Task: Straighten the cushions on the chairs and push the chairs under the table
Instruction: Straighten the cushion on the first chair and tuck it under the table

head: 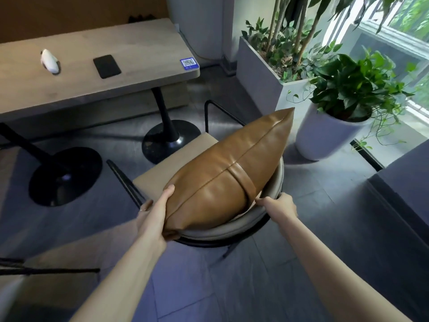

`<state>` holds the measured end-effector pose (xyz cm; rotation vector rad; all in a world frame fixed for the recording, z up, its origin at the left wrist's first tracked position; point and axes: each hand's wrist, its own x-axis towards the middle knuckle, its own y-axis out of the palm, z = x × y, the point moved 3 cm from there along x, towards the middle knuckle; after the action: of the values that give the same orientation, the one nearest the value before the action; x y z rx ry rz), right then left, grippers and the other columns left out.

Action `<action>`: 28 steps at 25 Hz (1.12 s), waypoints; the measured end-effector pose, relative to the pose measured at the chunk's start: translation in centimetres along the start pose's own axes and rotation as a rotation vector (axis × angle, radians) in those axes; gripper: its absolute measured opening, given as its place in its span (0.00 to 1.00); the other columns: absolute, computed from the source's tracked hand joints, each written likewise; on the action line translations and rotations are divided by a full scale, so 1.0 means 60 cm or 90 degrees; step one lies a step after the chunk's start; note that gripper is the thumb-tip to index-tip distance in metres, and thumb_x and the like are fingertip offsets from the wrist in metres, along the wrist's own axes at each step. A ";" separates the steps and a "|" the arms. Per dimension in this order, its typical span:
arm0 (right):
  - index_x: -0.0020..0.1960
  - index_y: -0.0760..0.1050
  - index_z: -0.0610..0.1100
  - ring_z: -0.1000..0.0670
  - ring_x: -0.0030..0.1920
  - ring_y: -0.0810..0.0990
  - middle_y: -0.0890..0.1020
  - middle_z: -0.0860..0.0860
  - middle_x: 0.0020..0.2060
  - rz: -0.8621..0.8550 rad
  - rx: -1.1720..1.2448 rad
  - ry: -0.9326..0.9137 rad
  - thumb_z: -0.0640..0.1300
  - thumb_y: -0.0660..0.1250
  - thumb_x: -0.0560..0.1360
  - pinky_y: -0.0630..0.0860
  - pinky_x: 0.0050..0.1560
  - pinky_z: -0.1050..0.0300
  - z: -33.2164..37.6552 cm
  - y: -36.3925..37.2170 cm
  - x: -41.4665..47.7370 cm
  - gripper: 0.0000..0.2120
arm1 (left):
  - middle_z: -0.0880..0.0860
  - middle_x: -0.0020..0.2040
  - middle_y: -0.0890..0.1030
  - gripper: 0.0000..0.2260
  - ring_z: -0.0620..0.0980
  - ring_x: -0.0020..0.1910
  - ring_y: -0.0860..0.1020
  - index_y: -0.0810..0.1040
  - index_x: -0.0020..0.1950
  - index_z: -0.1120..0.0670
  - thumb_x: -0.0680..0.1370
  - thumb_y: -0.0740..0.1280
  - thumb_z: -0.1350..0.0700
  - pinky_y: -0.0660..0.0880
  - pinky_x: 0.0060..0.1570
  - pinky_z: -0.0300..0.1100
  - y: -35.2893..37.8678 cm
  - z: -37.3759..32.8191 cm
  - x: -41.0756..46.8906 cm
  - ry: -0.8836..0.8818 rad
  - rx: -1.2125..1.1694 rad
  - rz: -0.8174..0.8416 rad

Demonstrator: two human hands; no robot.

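Note:
A brown leather cushion stands on edge on a chair with a beige seat, a grey curved backrest and a black metal frame. My left hand grips the cushion's near left end, thumb on top. My right hand pinches the cushion's right side by its strap, at the backrest rim. The chair stands out from the wooden table, a short way in front of it.
On the table lie a black phone, a white device and a blue QR sticker. Two black pedestal bases stand under it. A white potted plant and a grey planter crowd the right. Another chair's frame shows at lower left.

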<state>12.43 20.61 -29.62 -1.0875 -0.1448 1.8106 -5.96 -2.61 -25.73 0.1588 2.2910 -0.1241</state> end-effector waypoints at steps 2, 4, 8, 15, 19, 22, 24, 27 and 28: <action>0.60 0.76 0.43 0.37 0.57 0.82 0.83 0.42 0.57 0.009 -0.023 -0.006 0.59 0.74 0.60 0.78 0.61 0.43 0.012 0.028 -0.002 0.33 | 0.56 0.61 0.80 0.41 0.61 0.53 0.81 0.74 0.70 0.49 0.61 0.83 0.40 0.82 0.44 0.60 -0.013 -0.032 0.026 0.008 0.019 -0.001; 0.59 0.76 0.42 0.37 0.56 0.83 0.84 0.43 0.56 0.012 -0.033 -0.010 0.61 0.74 0.60 0.78 0.61 0.43 0.024 0.058 -0.005 0.34 | 0.56 0.61 0.80 0.37 0.62 0.53 0.81 0.75 0.68 0.49 0.62 0.83 0.40 0.82 0.42 0.60 -0.025 -0.065 0.053 0.015 0.044 0.009; 0.59 0.75 0.40 0.36 0.60 0.80 0.82 0.42 0.57 0.005 -0.025 -0.024 0.59 0.76 0.67 0.77 0.61 0.46 0.052 0.110 -0.009 0.30 | 0.56 0.59 0.81 0.33 0.62 0.52 0.82 0.77 0.64 0.50 0.63 0.82 0.41 0.83 0.37 0.59 -0.052 -0.127 0.099 0.039 0.078 0.020; 0.44 0.72 0.43 0.38 0.50 0.84 0.84 0.43 0.47 0.062 0.012 -0.047 0.62 0.75 0.66 0.81 0.54 0.46 0.104 0.215 -0.025 0.24 | 0.56 0.56 0.86 0.39 0.63 0.52 0.85 0.83 0.61 0.46 0.53 0.83 0.35 0.82 0.45 0.65 -0.092 -0.234 0.192 0.073 0.106 0.080; 0.48 0.76 0.42 0.39 0.48 0.85 0.85 0.45 0.46 0.083 -0.003 -0.062 0.67 0.75 0.63 0.82 0.53 0.46 0.133 0.258 -0.029 0.30 | 0.56 0.56 0.87 0.30 0.60 0.54 0.84 0.82 0.62 0.46 0.65 0.75 0.32 0.81 0.50 0.56 -0.110 -0.257 0.199 0.118 0.046 0.074; 0.51 0.80 0.44 0.40 0.48 0.87 0.86 0.45 0.48 0.124 0.020 -0.065 0.70 0.75 0.57 0.84 0.53 0.41 0.139 0.261 -0.020 0.35 | 0.52 0.63 0.83 0.36 0.56 0.59 0.80 0.75 0.70 0.45 0.67 0.73 0.30 0.78 0.59 0.56 -0.114 -0.212 0.177 0.178 -0.082 0.022; 0.59 0.76 0.42 0.39 0.53 0.86 0.84 0.44 0.55 0.152 0.096 -0.039 0.64 0.78 0.64 0.85 0.52 0.37 0.139 0.248 -0.013 0.34 | 0.48 0.70 0.78 0.46 0.54 0.66 0.77 0.66 0.77 0.42 0.63 0.75 0.28 0.72 0.68 0.59 -0.095 -0.160 0.157 0.201 -0.095 0.017; 0.74 0.64 0.53 0.37 0.59 0.83 0.81 0.48 0.62 0.173 0.191 -0.050 0.55 0.78 0.69 0.85 0.52 0.36 0.138 0.231 -0.006 0.38 | 0.45 0.76 0.71 0.55 0.53 0.73 0.71 0.57 0.81 0.40 0.59 0.77 0.26 0.66 0.74 0.61 -0.033 -0.109 0.132 0.157 -0.137 0.031; 0.75 0.63 0.55 0.38 0.59 0.83 0.80 0.49 0.64 0.178 0.196 -0.060 0.56 0.78 0.67 0.86 0.49 0.39 0.140 0.234 -0.004 0.42 | 0.46 0.77 0.70 0.54 0.55 0.74 0.69 0.56 0.82 0.43 0.62 0.76 0.28 0.64 0.74 0.62 -0.018 -0.110 0.130 0.143 -0.163 0.022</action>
<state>-3.13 16.19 -31.90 -0.8347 0.2361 2.0512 -16.16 -2.14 -27.17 0.0825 2.5008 0.2146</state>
